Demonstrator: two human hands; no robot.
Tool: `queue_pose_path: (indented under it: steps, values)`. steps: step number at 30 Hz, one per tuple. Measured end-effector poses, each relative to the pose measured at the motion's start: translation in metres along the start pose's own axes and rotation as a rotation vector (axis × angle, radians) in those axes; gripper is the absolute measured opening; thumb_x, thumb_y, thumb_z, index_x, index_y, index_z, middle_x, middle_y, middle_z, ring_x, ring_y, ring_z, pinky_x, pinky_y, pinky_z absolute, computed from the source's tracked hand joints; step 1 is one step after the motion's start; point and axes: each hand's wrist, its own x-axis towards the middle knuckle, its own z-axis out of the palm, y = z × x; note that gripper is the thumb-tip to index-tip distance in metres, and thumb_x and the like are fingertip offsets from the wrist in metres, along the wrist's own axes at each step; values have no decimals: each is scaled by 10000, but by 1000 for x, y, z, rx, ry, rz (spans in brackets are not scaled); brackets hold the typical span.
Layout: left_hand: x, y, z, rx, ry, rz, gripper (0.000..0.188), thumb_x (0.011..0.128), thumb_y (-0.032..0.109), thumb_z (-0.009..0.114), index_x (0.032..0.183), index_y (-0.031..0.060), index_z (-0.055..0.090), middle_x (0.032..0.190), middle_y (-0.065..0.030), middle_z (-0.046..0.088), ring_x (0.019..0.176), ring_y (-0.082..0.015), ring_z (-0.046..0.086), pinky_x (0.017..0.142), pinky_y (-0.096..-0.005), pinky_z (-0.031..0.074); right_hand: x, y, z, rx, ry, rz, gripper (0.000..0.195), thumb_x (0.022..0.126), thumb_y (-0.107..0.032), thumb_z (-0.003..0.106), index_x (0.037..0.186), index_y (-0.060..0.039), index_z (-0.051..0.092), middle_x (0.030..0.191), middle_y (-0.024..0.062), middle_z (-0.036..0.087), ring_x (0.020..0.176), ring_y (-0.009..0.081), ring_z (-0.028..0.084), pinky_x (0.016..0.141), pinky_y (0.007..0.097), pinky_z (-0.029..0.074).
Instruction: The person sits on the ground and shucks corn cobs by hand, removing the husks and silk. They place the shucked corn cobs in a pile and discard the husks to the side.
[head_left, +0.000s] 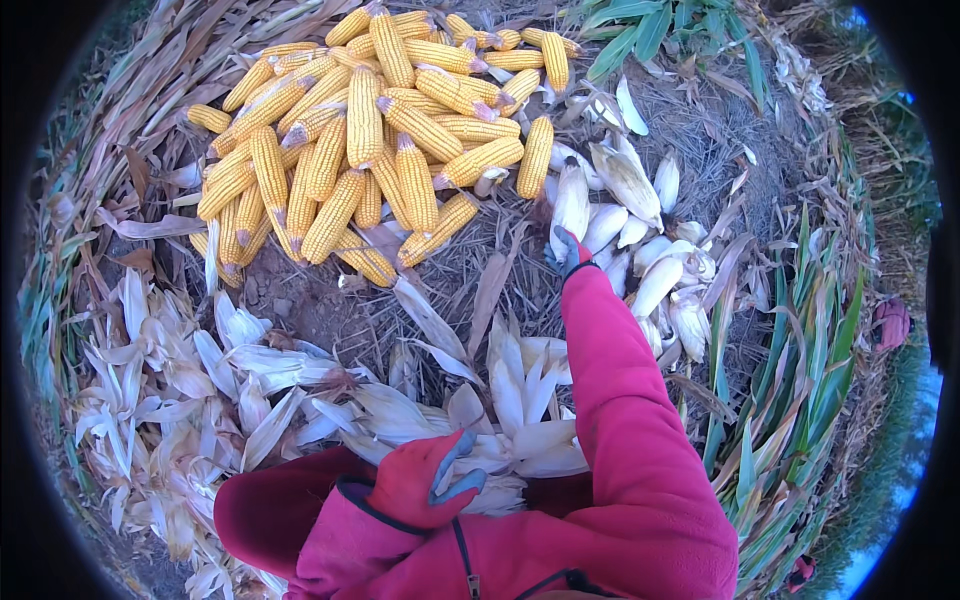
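Note:
My right hand (570, 253), in a red and grey work glove, reaches out to the near end of an unhusked corn ear (571, 201) and grips it. That ear lies at the left edge of a pile of pale, husk-covered ears (660, 281). In front of my body, my left hand (427, 480), gloved alike, has thumb and fingers apart with nothing between them. Ahead and to the left is a large heap of husked yellow corn ears (364, 120).
Loose dry husks (277, 367) cover the ground around my knees. Green and drying corn stalks (817, 375) lie along the right, with more dry stalks (180, 60) at the upper left. Green leaves (652, 26) are at the top. A person in red (891, 322) appears at the far right edge.

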Motion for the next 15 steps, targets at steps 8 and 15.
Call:
queue_pose_path:
  steps: [8,15]
  values:
    - [-31,2,19,-35,84,56,568,709,235,695,1195,32,480,999,-158,614,910,-309,603,778,-375,474,-117,54,2,258,-451,340,390,768,-303,662,1026,-26,569,932,127,642,826,242,637,762,390,525]
    - [-24,-63,70,-923,401,-210,577,743,187,704,1220,-13,448,1108,-148,561,1043,-210,537,889,-321,426,-257,9,27,49,-965,287,439,815,-277,595,1118,35,540,1045,166,608,955,258,602,850,371,480]
